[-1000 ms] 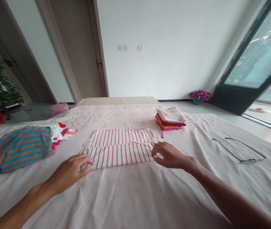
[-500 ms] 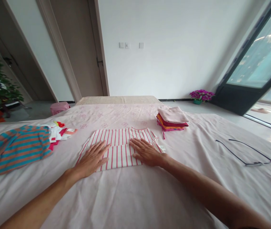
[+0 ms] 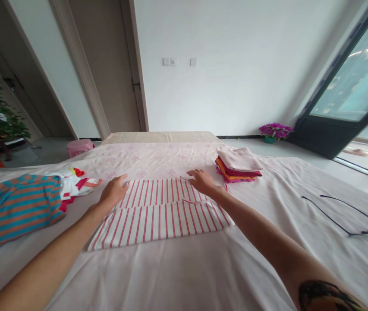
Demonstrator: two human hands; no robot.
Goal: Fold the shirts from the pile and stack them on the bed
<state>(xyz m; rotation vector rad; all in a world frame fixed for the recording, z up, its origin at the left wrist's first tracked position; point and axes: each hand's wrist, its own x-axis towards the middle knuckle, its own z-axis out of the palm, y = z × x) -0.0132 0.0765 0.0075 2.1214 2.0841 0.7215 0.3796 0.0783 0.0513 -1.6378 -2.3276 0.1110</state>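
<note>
A white garment with red stripes [image 3: 161,222] lies flat in front of me, folded over so that its near part overlaps the far part. By its far left corner is my left hand [image 3: 114,190], fingers a little apart. My right hand [image 3: 203,181] reaches over the far right corner with fingers stretched forward and spread. Both hands look empty; whether the fingertips touch the cloth is hard to see. The right forearm covers part of the garment's right side.
A stack of folded clothes [image 3: 239,164] sits beyond my right hand, and black-framed glasses [image 3: 348,216] lie at right. To the left are a blue-and-brown striped garment [image 3: 22,209] and a white-and-red bundle [image 3: 77,185]. A pale bedsheet [image 3: 177,280] lies under everything.
Both hands have moved off the middle of the striped garment to its far corners. The garment now lies nearer to me and shows wider. The view has shifted slightly.
</note>
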